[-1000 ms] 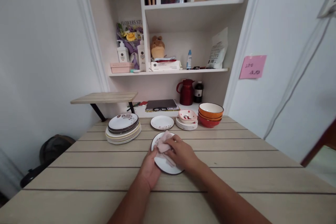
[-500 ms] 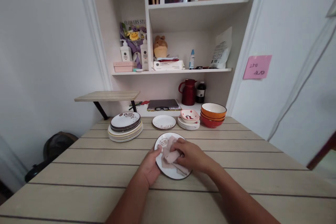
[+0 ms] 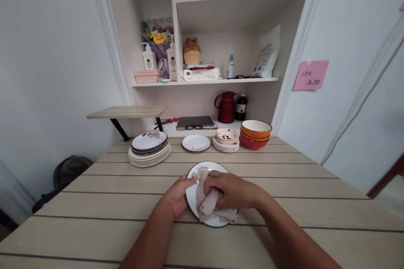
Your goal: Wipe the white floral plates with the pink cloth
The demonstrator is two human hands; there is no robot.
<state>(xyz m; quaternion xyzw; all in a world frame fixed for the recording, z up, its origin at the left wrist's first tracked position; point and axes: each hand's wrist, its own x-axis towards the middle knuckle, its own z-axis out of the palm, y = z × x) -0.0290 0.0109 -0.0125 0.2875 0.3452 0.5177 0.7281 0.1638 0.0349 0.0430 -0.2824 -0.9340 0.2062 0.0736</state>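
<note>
A white plate (image 3: 192,196) with a dark rim and a brown floral print is held tilted above the near part of the table. My left hand (image 3: 178,195) grips its left edge, thumb on the upper face and fingers beneath. Bunched in my right hand (image 3: 229,190) is a pale pink cloth (image 3: 210,204), pressed against the plate's face and covering much of it. Beyond them another floral plate (image 3: 196,143) lies flat on the table.
Stacked plates (image 3: 149,148) stand at the left, under a small raised wooden shelf (image 3: 126,112). To the right are small saucers topped by a pink-rimmed dish (image 3: 227,135) and nested orange and red bowls (image 3: 256,134). A red jug (image 3: 226,107) and dark bottle (image 3: 241,107) stand behind.
The plate and both hands sit slightly lower in view. My right hand and the cloth have shifted over the plate toward its lower right. The background has moved up slightly.
</note>
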